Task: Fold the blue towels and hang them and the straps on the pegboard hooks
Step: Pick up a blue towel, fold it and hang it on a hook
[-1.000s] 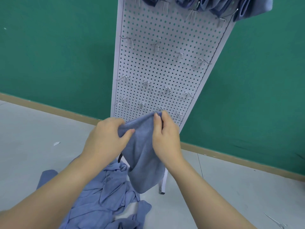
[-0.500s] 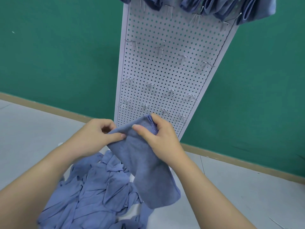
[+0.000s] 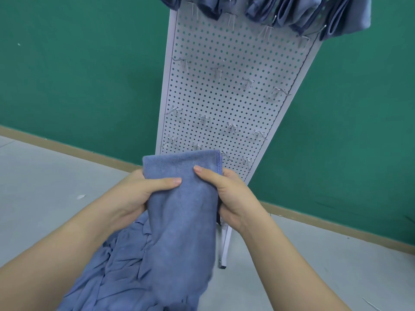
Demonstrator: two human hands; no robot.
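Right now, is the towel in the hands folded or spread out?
Folded. The towel hangs as a narrow doubled strip, its top edges aligned, gripped by the left hand and right hand.

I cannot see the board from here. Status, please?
Left hand and right hand both grip folded towel, not yet hung. Lower hooks free. Nothing blocking.

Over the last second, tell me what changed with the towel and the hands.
The towel went from bunched between the hands to a flat folded strip with a straight top edge. The left hand and right hand shifted from pinching its top corners to gripping its sides, thumbs across the front. Both kept hold throughout. The pegboard, the towels hung on its top hooks and the pile on the floor stayed put.
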